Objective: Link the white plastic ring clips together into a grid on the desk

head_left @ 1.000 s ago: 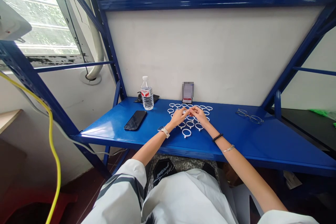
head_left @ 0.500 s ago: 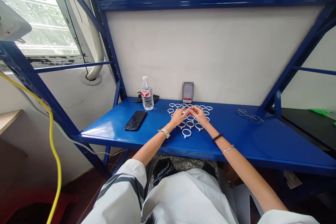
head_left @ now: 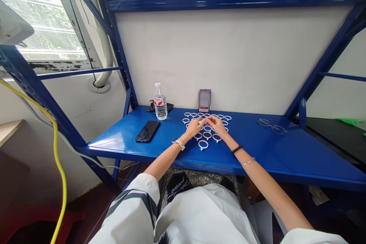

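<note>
Several white plastic rings, each with a small knob like a curtain ring, lie spread in rows on the blue tabletop point(head_left: 263, 152). Closest to me is one single ring point(head_left: 201, 149). My left hand point(head_left: 195, 126), a watch on its wrist, is over the middle of the rings with its fingers drawn together. From the other side my right hand point(head_left: 217, 125) meets it, fingertips pinched against the left fingertips. Whatever lies between the fingers is hidden or too small to name. Both hands cover some of the rings.
Left of the rings lie a black phone point(head_left: 147, 131) and, behind it, an upright water bottle point(head_left: 160, 103). A small card-like stand with a blurred face point(head_left: 204, 101) leans at the wall. Eyeglasses point(head_left: 271, 126) lie to the right. Blue metal posts point(head_left: 323, 61) frame the table.
</note>
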`<state>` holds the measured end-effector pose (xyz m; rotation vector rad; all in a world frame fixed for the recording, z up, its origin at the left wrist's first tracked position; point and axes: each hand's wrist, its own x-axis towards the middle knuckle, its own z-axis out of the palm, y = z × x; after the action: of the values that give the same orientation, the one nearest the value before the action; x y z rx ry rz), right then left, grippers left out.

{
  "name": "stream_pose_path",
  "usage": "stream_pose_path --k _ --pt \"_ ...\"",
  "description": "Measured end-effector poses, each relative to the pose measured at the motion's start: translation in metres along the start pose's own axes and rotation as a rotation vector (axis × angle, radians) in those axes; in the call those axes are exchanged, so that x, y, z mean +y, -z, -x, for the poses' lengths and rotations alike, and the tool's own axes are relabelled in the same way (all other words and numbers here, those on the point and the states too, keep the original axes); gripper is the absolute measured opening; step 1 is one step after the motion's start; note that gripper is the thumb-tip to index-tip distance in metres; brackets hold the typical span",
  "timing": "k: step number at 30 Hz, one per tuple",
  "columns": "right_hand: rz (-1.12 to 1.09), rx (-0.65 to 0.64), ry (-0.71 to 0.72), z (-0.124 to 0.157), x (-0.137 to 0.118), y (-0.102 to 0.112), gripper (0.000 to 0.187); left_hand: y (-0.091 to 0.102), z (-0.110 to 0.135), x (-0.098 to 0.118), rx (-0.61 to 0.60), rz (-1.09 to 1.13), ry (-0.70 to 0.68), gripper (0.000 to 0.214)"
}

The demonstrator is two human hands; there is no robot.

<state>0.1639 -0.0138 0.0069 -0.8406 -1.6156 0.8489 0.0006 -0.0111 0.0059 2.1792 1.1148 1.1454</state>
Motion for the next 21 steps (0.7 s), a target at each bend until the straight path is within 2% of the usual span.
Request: stream_pose_path --k 5,21 --pt "-0.021 0.037 -0.048 -0.0009 0.0035 0.0003 0.043 0.0001 0.0000 -0.0007 -0.001 0.003 0.004 0.048" --pt "0.024 0.034 -0.034 -0.0005 0.0031 0.0012 0.046 -0.0003 0.0007 -0.0003 -0.022 -0.003 -0.007 0.053"
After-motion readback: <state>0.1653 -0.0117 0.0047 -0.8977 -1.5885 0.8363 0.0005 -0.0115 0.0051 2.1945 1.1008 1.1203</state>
